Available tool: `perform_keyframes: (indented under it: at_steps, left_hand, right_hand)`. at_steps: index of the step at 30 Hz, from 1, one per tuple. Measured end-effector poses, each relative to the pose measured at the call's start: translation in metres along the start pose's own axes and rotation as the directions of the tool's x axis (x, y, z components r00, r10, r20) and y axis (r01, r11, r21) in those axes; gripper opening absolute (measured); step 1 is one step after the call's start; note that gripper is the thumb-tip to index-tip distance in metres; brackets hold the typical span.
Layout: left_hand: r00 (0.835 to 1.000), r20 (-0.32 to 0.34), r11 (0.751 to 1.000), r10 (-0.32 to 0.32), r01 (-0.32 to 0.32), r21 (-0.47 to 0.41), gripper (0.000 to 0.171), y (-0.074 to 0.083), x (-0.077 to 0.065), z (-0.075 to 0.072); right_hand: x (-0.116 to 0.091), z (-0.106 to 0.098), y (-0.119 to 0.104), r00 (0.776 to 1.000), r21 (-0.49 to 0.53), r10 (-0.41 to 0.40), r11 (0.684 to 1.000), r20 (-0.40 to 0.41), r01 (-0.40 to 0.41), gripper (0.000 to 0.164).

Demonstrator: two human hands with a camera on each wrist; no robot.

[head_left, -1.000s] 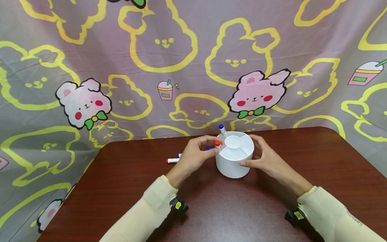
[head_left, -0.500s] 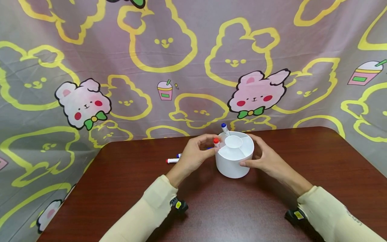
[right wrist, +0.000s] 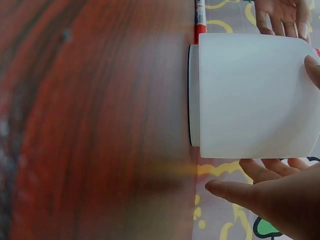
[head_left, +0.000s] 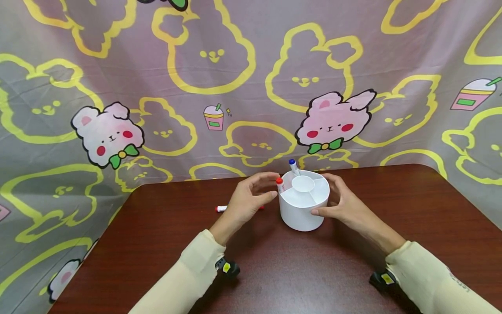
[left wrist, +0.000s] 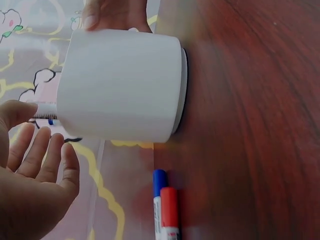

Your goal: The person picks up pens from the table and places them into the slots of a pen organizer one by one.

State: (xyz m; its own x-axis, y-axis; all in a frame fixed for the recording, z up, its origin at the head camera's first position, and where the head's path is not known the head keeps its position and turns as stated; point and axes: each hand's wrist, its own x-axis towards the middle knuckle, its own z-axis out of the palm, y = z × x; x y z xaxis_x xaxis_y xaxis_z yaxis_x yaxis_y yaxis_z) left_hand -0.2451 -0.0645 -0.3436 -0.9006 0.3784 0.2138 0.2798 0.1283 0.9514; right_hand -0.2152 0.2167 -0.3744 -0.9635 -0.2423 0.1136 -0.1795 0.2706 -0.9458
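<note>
head view: white round holder [head_left: 303, 205] is sitting mid-table [head_left: 157, 244], red-capped marker [head_left: 280, 185] and blue-capped marker [head_left: 293, 166] sticking up out of its left side. left hand [head_left: 247, 202] is hovering just beside it, fingers loosely apart, gripping nothing. right hand [head_left: 345, 203] is cupping the holder's right wall, thumb on the front.
left wrist view: left hand [left wrist: 30, 175] is showing relaxed, slightly spread fingers next to the holder [left wrist: 120, 85]; two loose markers [left wrist: 165, 210] are lying on the table below it.
right wrist view: right hand [right wrist: 272, 192] is wrapping the holder [right wrist: 255, 95], fingers fairly straight.

Bright, even light with soft shadows; the wrist views blur up close, the head view bends at its edges.
</note>
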Motion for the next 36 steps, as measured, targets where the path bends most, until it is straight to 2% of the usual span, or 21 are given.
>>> perform_keyframes:
  at_steps: [8, 12, 17, 22, 28, 36]
  left_hand:
    - [0.999, -0.009, 0.998, -0.053, 0.053, -0.042, 0.043, -0.010, -0.013, -0.025]
    - [0.994, -0.019, 0.991, -0.104, 0.103, -0.082, 0.044, -0.015, -0.021, -0.039]
    - [0.985, -0.051, 0.984, -0.163, 0.158, -0.086, 0.043, -0.021, -0.031, -0.052]
    - [0.984, -0.053, 0.980, -0.169, 0.162, -0.115, 0.045, -0.027, -0.038, -0.064]
    - [0.982, -0.080, 0.983, -0.169, 0.163, -0.079, 0.046, -0.032, -0.045, -0.079]
    - [0.972, -0.107, 0.978, -0.209, 0.205, -0.046, 0.048, -0.041, -0.050, -0.101]
  right_hand:
    - [0.000, -0.002, -0.002, 1.000, -0.027, 0.006, 1.000, 0.000, -0.006, 0.107]
    - [-0.001, -0.002, -0.002, 1.000, -0.048, 0.008, 0.999, -0.008, -0.008, 0.104]
    - [-0.001, -0.002, -0.002, 1.000, -0.054, 0.006, 0.999, -0.022, -0.007, 0.099]
    - [-0.002, 0.000, -0.001, 1.000, -0.013, 0.017, 1.000, -0.025, -0.018, 0.096]
    - [-0.002, -0.001, 0.000, 0.999, 0.014, 0.015, 1.000, -0.039, -0.015, 0.090]
    - [-0.001, -0.002, -0.001, 0.999, 0.006, 0.034, 0.999, -0.021, -0.034, 0.103]
